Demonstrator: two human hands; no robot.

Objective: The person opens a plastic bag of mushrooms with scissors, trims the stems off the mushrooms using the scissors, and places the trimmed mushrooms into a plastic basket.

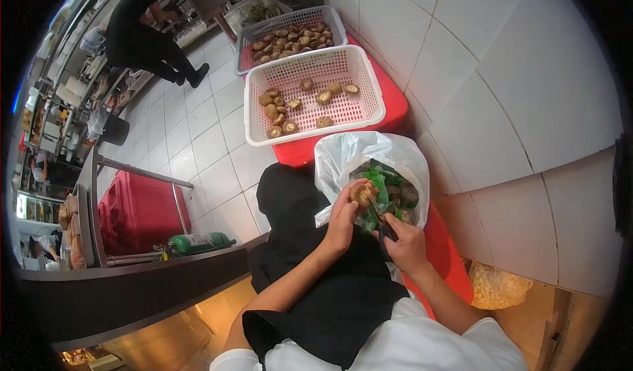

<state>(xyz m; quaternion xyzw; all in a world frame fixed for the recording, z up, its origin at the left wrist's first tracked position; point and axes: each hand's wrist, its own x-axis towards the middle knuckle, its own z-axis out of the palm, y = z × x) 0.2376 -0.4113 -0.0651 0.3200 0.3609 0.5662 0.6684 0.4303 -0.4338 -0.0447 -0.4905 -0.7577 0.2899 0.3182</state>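
Observation:
Between the fingers of my left hand is a brown mushroom, its underside turned toward my right hand. My right hand is closed around dark-handled scissors, whose metal blades point at the mushroom and touch or nearly touch its stem. Just beneath both hands, a white plastic bag stands open with green scraps and dark mushroom pieces inside. Beyond the bag sits a white perforated basket with several mushrooms, some cap up and some underside up.
Behind the white basket is a grey basket full of mushrooms. Both rest on a red surface beside the tiled wall. At the left are a red container and a green cylinder. A person in black bends at the shelves.

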